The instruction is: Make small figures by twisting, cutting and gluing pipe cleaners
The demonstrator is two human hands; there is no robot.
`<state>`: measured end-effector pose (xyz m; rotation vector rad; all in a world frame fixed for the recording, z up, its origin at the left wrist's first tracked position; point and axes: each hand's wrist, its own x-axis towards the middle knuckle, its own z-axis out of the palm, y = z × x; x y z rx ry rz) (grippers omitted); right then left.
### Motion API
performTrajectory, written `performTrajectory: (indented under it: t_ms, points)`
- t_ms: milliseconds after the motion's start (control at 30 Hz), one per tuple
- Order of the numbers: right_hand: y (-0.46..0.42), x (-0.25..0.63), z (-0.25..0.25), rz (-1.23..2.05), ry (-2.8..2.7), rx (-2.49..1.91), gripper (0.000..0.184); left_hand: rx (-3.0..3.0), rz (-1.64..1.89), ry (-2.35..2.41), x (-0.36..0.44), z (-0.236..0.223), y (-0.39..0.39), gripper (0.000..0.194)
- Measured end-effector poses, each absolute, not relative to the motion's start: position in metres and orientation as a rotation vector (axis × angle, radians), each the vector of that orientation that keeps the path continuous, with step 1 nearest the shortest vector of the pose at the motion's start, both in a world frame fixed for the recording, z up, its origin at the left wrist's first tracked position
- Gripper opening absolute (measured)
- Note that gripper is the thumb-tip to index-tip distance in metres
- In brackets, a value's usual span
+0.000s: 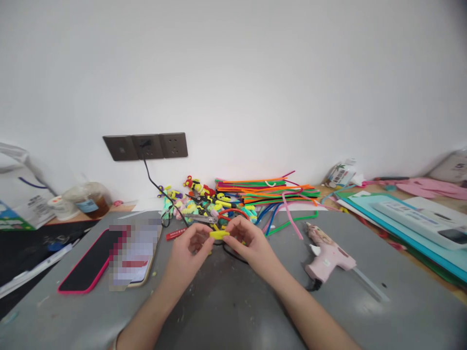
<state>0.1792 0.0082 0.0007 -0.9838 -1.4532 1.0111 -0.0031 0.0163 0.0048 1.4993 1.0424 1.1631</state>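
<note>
Between my two hands is a short yellow fuzzy piece (pixel 219 235), which looks like bent pipe cleaner. The fingertips of my left hand (pixel 191 248) pinch its left end. At its right end, my right hand (pixel 248 243) is closed on it with thumb and fingers. Just behind my fingers lie scissors (pixel 200 218) and a pile of small colourful pipe-cleaner figures (pixel 207 199). A red-handled tool (pixel 175 234) rests by my left hand, partly hidden. How the yellow piece is shaped behind my fingertips cannot be seen.
A pink glue gun (pixel 328 253) with a clear glue stick lies to the right. Bundled pipe cleaners (pixel 266 189) lie along the wall. Two phones, one a black phone (pixel 91 262) in a pink case, are at left. A black cord (pixel 149 170) hangs from the wall socket.
</note>
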Motion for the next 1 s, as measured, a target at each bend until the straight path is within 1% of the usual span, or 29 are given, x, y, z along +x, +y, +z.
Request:
performTrajectory:
  t_ms: [267, 500, 800, 1000]
  points:
    - [0.0089, 0.1791, 0.0004, 0.952, -1.487, -0.996, 0.025, 1.462, 1.145, 1.033, -0.003, 0.0059, 0.0181, 0.025]
    - [0.0087, 0.1783, 0.0002, 0.936, -1.485, -0.984, 0.016, 1.402, 1.112, 1.049, -0.0022, 0.011, 0.0167, 0.025]
    - [0.0088, 0.183, 0.0011, 1.071, -1.442, -1.023, 0.024, 1.327, 1.117, 0.981, -0.0045, 0.0083, 0.0166, 0.025]
    - [0.0085, 0.1832, 0.0024, 1.067, -1.428, -1.032, 0.029, 1.275, 1.113, 0.976, -0.0043, 0.0097, 0.0169, 0.029]
